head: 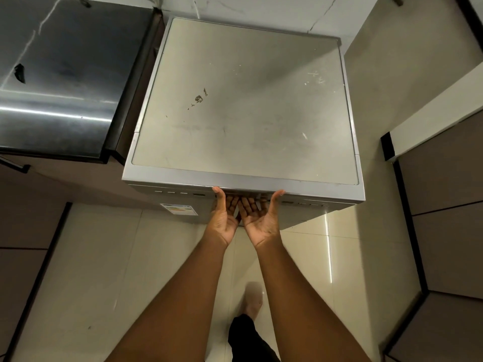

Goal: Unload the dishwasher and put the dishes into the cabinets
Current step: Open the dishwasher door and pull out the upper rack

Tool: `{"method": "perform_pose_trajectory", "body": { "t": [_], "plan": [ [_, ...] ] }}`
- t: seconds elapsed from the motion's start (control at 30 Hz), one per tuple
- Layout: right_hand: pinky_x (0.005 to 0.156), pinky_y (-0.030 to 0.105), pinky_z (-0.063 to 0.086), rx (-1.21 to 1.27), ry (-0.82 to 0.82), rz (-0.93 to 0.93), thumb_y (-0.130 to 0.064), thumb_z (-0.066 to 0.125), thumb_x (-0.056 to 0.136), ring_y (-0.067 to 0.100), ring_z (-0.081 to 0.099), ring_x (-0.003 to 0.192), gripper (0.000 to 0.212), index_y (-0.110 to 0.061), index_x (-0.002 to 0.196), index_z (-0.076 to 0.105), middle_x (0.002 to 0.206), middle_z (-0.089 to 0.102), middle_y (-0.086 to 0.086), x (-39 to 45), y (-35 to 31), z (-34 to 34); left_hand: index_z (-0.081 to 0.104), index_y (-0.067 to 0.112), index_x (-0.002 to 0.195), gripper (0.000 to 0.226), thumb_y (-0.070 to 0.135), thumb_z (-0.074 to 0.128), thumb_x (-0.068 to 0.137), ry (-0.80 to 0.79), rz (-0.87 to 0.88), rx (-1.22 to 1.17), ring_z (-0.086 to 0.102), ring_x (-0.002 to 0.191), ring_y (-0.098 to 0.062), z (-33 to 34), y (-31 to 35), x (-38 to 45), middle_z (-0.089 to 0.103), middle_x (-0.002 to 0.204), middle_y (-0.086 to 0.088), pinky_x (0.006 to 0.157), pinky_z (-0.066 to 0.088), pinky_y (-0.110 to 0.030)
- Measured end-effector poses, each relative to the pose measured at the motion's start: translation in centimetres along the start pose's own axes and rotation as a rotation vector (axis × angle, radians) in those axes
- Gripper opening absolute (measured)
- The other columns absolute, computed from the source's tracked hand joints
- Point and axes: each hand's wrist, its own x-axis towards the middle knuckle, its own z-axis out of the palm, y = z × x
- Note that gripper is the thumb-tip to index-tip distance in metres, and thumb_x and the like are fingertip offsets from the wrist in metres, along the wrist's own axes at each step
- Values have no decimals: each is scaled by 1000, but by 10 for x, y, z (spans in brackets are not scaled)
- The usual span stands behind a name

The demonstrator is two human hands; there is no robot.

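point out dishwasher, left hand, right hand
dishwasher (243, 105): head view, on its flat grey top panel.
left hand (224, 218): head view, on the upturned palm.
right hand (261, 220): head view, on the upturned palm.

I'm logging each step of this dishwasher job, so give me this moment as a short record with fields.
appliance: grey box-shaped dishwasher, seen from above
door: shut
left hand: palm up, fingers hooked under the door's top edge
right hand: palm up, fingers hooked under the same edge, beside the left
dishes: none in view
left of appliance: dark glossy countertop
floor: pale glossy tiles
stage: door not yet opened
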Motion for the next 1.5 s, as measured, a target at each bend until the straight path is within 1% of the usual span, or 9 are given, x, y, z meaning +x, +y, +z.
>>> {"method": "perform_pose_trajectory", "body": {
  "t": [0.2,0.33,0.5,0.9,1.1,1.2,1.3,1.4,1.5],
  "plan": [
    [103,48,51,-53,80,-77,-74,75,52,31,67,111,91,-14,120,66,115,71,14,5,14,6,50,10,140,109,74,72,54,-43,22,-39,56,127,-33,1,-10,7,58,136,-20,111,41,-51],
    [108,50,45,-166,216,-67,-76,72,64,31,63,119,94,-17,135,55,127,67,14,-3,27,-4,58,8,132,98,68,82,57,-20,-82,-80,61,119,-36,-10,-25,-7,65,126,-19,108,43,-54],
    [90,45,58,-289,240,-75,-63,69,79,29,72,102,62,-18,122,59,113,73,14,-36,32,-37,61,10,125,75,59,75,69,88,-112,142,65,113,-30,-50,-26,-34,70,119,-14,101,50,-49],
    [84,47,59,-436,395,47,-58,78,74,28,67,107,58,-23,116,61,117,66,10,-103,55,-81,64,14,113,36,43,65,91,96,-275,486,71,100,-23,-120,-15,-104,73,109,-8,90,56,-42],
    [92,62,51,-507,439,151,-53,74,82,33,63,112,59,-17,125,55,126,60,12,-131,65,-114,66,19,85,26,41,58,95,33,290,1439,68,83,-18,-160,-4,-140,70,83,4,69,53,-31],
    [91,56,55,-532,475,183,-46,70,87,38,64,111,53,-10,122,53,121,61,17,-147,70,-123,63,23,111,34,38,73,82,23,801,1802,54,112,-20,-165,4,-142,60,115,0,83,48,-32],
    [86,50,59,-956,656,-15,-35,67,89,37,70,99,36,-3,107,67,101,71,16,-166,67,-128,39,28,145,81,47,77,76,-98,665,2251,22,147,-30,-183,11,-135,31,156,-8,113,30,-48],
    [82,39,57,-1496,800,-375,-31,59,89,30,68,92,22,-16,102,66,95,71,5,-186,51,-130,24,30,153,88,36,75,81,-150,604,2352,9,151,-32,-209,9,-133,10,164,-11,120,19,-50],
    [81,35,53,-1937,518,-713,-25,59,92,22,63,100,24,-21,115,59,105,66,0,-189,38,-141,30,23,152,88,24,77,78,-89,718,2324,29,142,-38,-219,-2,-142,33,151,-20,119,22,-53]
  ]
}}
